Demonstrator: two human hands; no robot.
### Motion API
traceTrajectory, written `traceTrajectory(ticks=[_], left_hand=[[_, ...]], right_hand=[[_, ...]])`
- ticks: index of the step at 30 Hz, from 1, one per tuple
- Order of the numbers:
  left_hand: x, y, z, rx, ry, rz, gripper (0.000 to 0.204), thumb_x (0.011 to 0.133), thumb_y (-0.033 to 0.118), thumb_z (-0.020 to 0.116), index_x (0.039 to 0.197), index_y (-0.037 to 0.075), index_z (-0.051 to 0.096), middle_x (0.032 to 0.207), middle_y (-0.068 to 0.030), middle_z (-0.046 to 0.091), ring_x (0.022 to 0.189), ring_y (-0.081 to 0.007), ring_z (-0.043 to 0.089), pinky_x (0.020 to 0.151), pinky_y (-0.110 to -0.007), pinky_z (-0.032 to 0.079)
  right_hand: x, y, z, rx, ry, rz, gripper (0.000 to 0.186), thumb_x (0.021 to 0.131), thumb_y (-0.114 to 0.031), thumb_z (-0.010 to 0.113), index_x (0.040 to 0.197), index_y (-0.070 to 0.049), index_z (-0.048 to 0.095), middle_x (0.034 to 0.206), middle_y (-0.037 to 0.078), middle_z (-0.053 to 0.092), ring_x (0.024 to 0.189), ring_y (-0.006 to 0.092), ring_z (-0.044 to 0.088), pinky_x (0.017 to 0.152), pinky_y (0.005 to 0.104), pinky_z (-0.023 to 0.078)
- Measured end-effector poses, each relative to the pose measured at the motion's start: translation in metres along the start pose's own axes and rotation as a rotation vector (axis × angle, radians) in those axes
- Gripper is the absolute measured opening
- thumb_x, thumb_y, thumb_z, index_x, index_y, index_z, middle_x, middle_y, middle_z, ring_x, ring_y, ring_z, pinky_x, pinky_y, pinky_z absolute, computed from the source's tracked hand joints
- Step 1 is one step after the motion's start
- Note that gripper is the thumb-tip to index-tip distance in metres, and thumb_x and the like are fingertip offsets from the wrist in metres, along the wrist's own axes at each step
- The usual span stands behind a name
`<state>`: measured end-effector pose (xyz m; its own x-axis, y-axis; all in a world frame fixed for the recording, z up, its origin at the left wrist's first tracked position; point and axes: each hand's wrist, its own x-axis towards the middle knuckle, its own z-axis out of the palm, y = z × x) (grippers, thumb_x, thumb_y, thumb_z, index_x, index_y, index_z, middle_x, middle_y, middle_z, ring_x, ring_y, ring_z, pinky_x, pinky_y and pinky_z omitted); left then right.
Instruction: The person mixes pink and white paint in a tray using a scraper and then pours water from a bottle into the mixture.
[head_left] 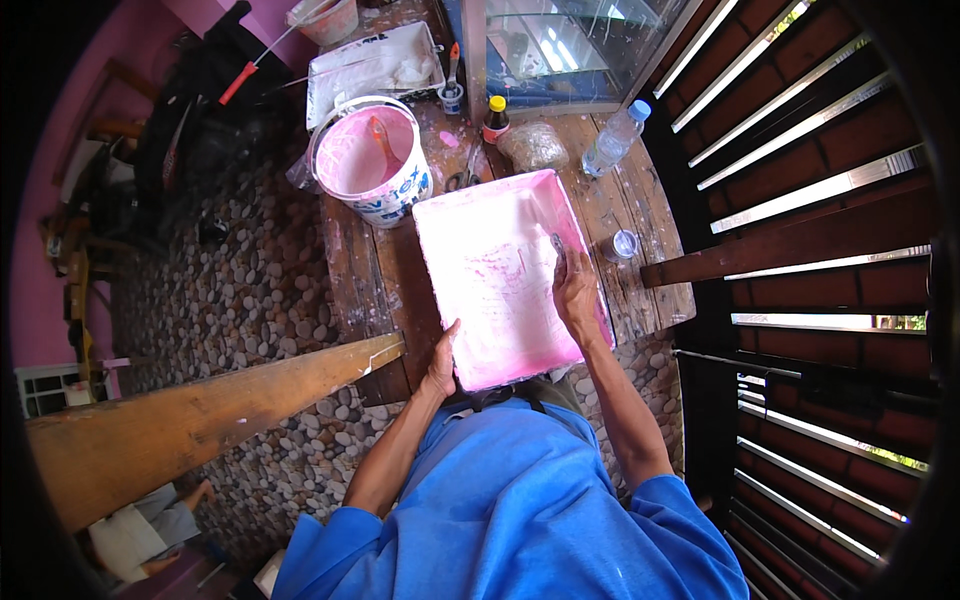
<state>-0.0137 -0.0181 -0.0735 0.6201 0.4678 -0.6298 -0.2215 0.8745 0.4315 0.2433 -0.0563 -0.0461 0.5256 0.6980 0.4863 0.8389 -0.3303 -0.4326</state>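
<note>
A pink paint tray (470, 225), its inside smeared with white and pale pink paint, lies in front of me over the table's near edge. My left hand (442, 362) grips the tray's lower left rim, thumb over the edge. Over the right side of the tray, my right hand (574, 295) is closed round a small paint-smeared tool (557, 243). The tool's far end blends into the pale paint, so its exact kind is unclear. Beyond the tray's upper left corner stands a white bucket (395, 207), pink inside, with a paintbrush (380, 135) in it.
The wooden table (640, 285) also bears a water bottle (613, 140), a yellow-capped bottle (496, 118), a clear lidded cup (622, 245) and another paint tray (350, 70). A wooden beam (220, 400) crosses at left. Dark slats (820, 290) line the right. Another person (150, 530) is at lower left.
</note>
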Motion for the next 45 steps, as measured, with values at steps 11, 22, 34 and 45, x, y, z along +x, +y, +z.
traceTrajectory(ticks=[11, 22, 34, 45], left_hand=[[0.0, 0.001, 0.005, 0.022, 0.007, -0.011, 0.059, 0.091, 0.044, 0.053, 0.131, 0.001, 0.047, 0.126, -0.007, 0.056, 0.114, -0.0169, 0.054, 0.1, -0.031, 0.04], [-0.007, 0.006, 0.012, 0.058, 0.007, 0.01, 0.056, 0.092, 0.043, 0.053, 0.131, 0.003, 0.048, 0.124, -0.0065, 0.056, 0.113, -0.0165, 0.054, 0.1, -0.032, 0.04], [-0.004, 0.005, 0.002, 0.08, 0.029, 0.027, 0.055, 0.092, 0.044, 0.052, 0.129, 0.003, 0.05, 0.121, -0.0038, 0.057, 0.112, -0.0147, 0.053, 0.1, -0.029, 0.04], [-0.011, 0.008, 0.013, 0.118, 0.095, 0.039, 0.052, 0.091, 0.045, 0.055, 0.125, 0.005, 0.052, 0.116, -0.0018, 0.058, 0.107, -0.0125, 0.054, 0.096, -0.029, 0.041]], right_hand=[[-0.036, -0.014, 0.029, 0.46, -0.107, 0.478, 0.025, 0.089, -0.016, 0.057, 0.105, 0.003, 0.062, 0.061, 0.006, 0.055, 0.054, 0.0131, 0.053, 0.049, 0.0316, 0.043], [-0.024, -0.065, 0.029, 0.601, -0.244, 0.383, 0.022, 0.089, -0.01, 0.058, 0.106, 0.004, 0.061, 0.072, 0.013, 0.062, 0.061, 0.0223, 0.06, 0.056, 0.0326, 0.048], [-0.016, -0.095, 0.02, 0.423, -0.235, 0.133, 0.02, 0.085, 0.0, 0.053, 0.104, 0.005, 0.057, 0.082, 0.025, 0.059, 0.072, 0.0421, 0.058, 0.063, 0.0466, 0.047], [-0.02, -0.1, 0.046, 0.379, -0.248, 0.057, 0.022, 0.088, -0.005, 0.048, 0.107, 0.004, 0.055, 0.085, 0.025, 0.057, 0.071, 0.0423, 0.056, 0.062, 0.0478, 0.047]])
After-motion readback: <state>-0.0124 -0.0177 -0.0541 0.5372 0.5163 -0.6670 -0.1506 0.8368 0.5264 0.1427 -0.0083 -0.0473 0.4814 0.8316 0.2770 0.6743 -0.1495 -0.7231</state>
